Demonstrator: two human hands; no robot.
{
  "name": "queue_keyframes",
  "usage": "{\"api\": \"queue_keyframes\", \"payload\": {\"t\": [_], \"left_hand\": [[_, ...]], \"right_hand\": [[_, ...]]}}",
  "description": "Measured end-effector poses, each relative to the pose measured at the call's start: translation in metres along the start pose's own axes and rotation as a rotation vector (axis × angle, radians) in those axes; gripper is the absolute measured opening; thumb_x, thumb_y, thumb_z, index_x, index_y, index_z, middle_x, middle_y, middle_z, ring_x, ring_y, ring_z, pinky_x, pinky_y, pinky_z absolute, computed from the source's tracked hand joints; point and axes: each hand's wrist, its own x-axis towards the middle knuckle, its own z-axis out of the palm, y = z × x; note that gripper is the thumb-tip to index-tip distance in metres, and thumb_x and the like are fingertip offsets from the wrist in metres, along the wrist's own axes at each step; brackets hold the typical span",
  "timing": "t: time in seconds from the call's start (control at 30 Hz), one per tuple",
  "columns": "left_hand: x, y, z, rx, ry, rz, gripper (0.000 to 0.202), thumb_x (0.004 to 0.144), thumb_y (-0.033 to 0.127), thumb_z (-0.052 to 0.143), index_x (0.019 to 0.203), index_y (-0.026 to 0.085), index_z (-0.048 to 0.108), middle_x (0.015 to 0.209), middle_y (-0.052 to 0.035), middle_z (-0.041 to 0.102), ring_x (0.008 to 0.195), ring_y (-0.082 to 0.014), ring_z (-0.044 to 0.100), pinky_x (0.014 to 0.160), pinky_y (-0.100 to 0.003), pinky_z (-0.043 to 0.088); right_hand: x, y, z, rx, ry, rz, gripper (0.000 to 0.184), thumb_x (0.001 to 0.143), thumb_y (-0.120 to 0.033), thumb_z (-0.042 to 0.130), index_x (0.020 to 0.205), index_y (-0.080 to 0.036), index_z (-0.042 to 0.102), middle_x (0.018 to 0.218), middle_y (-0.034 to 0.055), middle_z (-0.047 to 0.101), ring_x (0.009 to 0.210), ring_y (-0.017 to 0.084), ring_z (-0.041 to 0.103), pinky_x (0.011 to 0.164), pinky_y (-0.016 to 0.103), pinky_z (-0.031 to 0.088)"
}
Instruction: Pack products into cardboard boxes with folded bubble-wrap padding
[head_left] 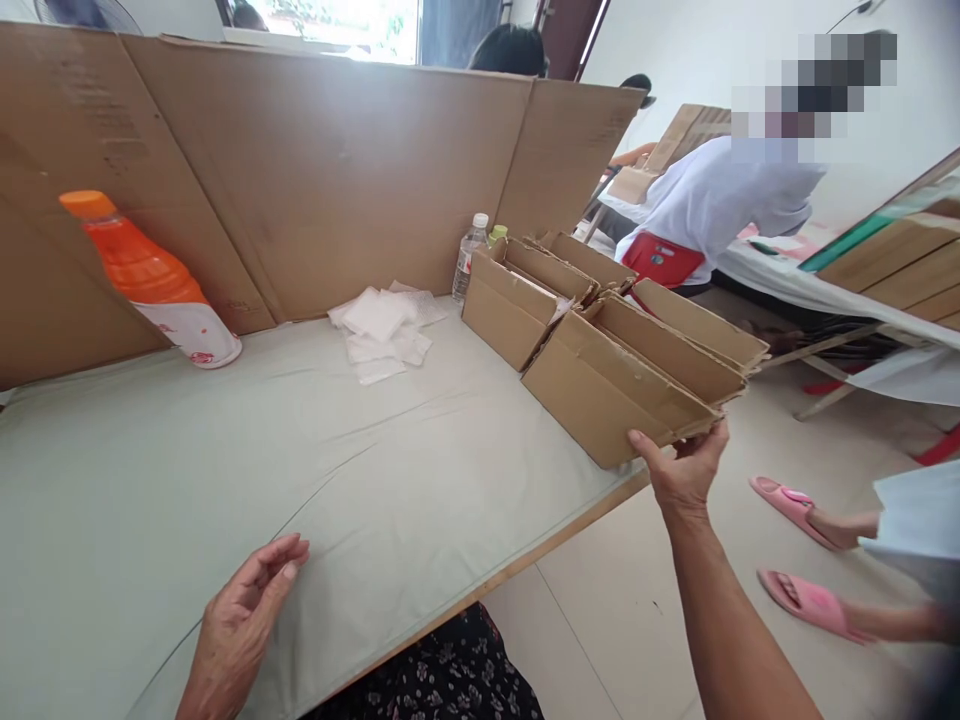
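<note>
My right hand [686, 470] grips the near right corner of an open cardboard box [615, 385] at the table's edge. Its thumb presses on the front side, while the other fingers are partly hidden behind the corner. My left hand [244, 620] is over the near part of the table, loosely curved, with a gap by the thumb and nothing seen in it. Behind the held box stands another open cardboard box [506, 310], divided like it. A loose pile of thin white translucent sheets [386, 330] lies on the cloth-covered table [360, 500].
An upright cardboard panel [337, 180] lines the table's back. An orange-topped bottle [161, 285] stands at left, a clear bottle [469, 260] beside the boxes. A person in a light shirt [720, 210] works at right. Someone's feet in pink sandals [810, 605] are on the floor.
</note>
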Motion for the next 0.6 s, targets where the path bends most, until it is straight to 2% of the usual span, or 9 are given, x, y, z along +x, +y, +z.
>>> {"api": "queue_keyframes", "payload": {"t": [0.17, 0.23, 0.33, 0.4, 0.5, 0.57, 0.6], "left_hand": [[-0.014, 0.012, 0.014, 0.026, 0.037, 0.044, 0.064, 0.077, 0.066, 0.074, 0.119, 0.019, 0.07, 0.123, -0.0121, 0.076, 0.122, -0.0317, 0.069, 0.11, -0.047, 0.054], [-0.017, 0.015, 0.018, 0.031, 0.061, 0.078, 0.062, 0.077, 0.066, 0.073, 0.118, 0.019, 0.07, 0.12, -0.0116, 0.077, 0.119, -0.0312, 0.071, 0.109, -0.046, 0.056], [-0.016, 0.018, 0.02, 0.04, 0.083, 0.097, 0.062, 0.077, 0.067, 0.072, 0.116, 0.019, 0.071, 0.117, -0.0119, 0.077, 0.117, -0.0313, 0.072, 0.106, -0.045, 0.057], [-0.014, 0.019, 0.021, 0.044, 0.072, 0.072, 0.063, 0.076, 0.068, 0.073, 0.115, 0.019, 0.071, 0.117, -0.0129, 0.077, 0.118, -0.0318, 0.071, 0.106, -0.046, 0.057], [-0.011, 0.025, 0.021, 0.021, 0.031, 0.027, 0.064, 0.071, 0.066, 0.076, 0.111, 0.016, 0.072, 0.114, -0.0155, 0.078, 0.115, -0.0328, 0.072, 0.105, -0.047, 0.056], [-0.01, 0.03, 0.022, -0.003, 0.025, 0.038, 0.06, 0.071, 0.062, 0.076, 0.109, 0.015, 0.073, 0.111, -0.0163, 0.078, 0.112, -0.032, 0.073, 0.104, -0.046, 0.057], [-0.01, 0.032, 0.022, -0.014, 0.027, 0.056, 0.057, 0.072, 0.059, 0.076, 0.108, 0.015, 0.073, 0.111, -0.0162, 0.078, 0.11, -0.0312, 0.073, 0.103, -0.046, 0.057]], "right_hand": [[0.004, 0.002, 0.013, -0.028, -0.065, -0.026, 0.102, 0.074, -0.056, 0.079, 0.153, -0.019, 0.028, 0.161, 0.0245, 0.033, 0.143, 0.035, 0.045, 0.103, 0.043, 0.049], [0.004, -0.001, 0.013, -0.06, -0.039, -0.015, 0.096, 0.075, -0.056, 0.079, 0.151, -0.019, 0.034, 0.159, 0.0237, 0.036, 0.143, 0.035, 0.045, 0.103, 0.044, 0.05], [-0.004, -0.005, 0.013, -0.155, 0.037, -0.02, 0.091, 0.072, -0.062, 0.077, 0.144, -0.019, 0.044, 0.153, 0.0223, 0.045, 0.14, 0.038, 0.046, 0.102, 0.05, 0.051], [-0.019, -0.007, 0.016, -0.177, 0.067, -0.001, 0.089, 0.071, -0.065, 0.074, 0.142, -0.017, 0.049, 0.15, 0.0223, 0.048, 0.137, 0.04, 0.049, 0.101, 0.055, 0.051], [-0.058, -0.013, 0.026, -0.158, 0.106, 0.114, 0.088, 0.074, -0.065, 0.068, 0.143, -0.014, 0.051, 0.146, 0.0233, 0.053, 0.132, 0.041, 0.055, 0.101, 0.061, 0.05], [-0.088, -0.022, 0.035, -0.163, 0.054, 0.155, 0.081, 0.079, -0.064, 0.065, 0.142, -0.014, 0.054, 0.145, 0.0227, 0.055, 0.131, 0.04, 0.057, 0.103, 0.062, 0.05], [-0.101, -0.028, 0.039, -0.176, -0.023, 0.136, 0.076, 0.081, -0.063, 0.063, 0.14, -0.014, 0.057, 0.145, 0.0219, 0.056, 0.132, 0.04, 0.056, 0.105, 0.062, 0.049]]}}
